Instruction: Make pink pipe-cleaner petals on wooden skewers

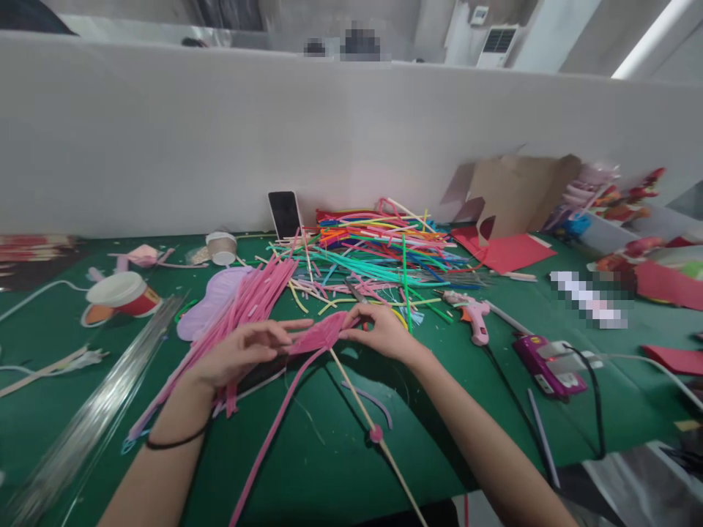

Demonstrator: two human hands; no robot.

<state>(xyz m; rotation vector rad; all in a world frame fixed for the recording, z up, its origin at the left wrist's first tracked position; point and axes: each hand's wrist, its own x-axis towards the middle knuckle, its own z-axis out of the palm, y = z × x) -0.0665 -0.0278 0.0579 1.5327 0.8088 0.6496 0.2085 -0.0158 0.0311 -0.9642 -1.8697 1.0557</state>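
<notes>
To the left of the thin stick [354,393], beyond the left hand, a bundle of pink strips [258,296] lies slantwise on the green table [214,490]. Between that bundle and the stick comes the left hand [247,351], its fingers reaching rightward, partly spread and loosely bent, at the left end of the pink leaf-shaped piece [321,334]; whether they grip that end or only rest against it, I cannot tell. A long pink strand [279,421] trails from beneath the piece, down and leftward from the stick's upper end. The piece itself sits at that upper end, held above the table, its long axis crossing the stick and rising gently toward the right. The stick slants away down to the right, with a pink bead [376,434] partway along it. Right of the stick's upper end, the right hand [378,333] has thumb and fingers pinched narrow on the piece's right end. So the piece spans the gap between both hands, and the right fingertips appear nearer than the left to where stick and piece meet.
</notes>
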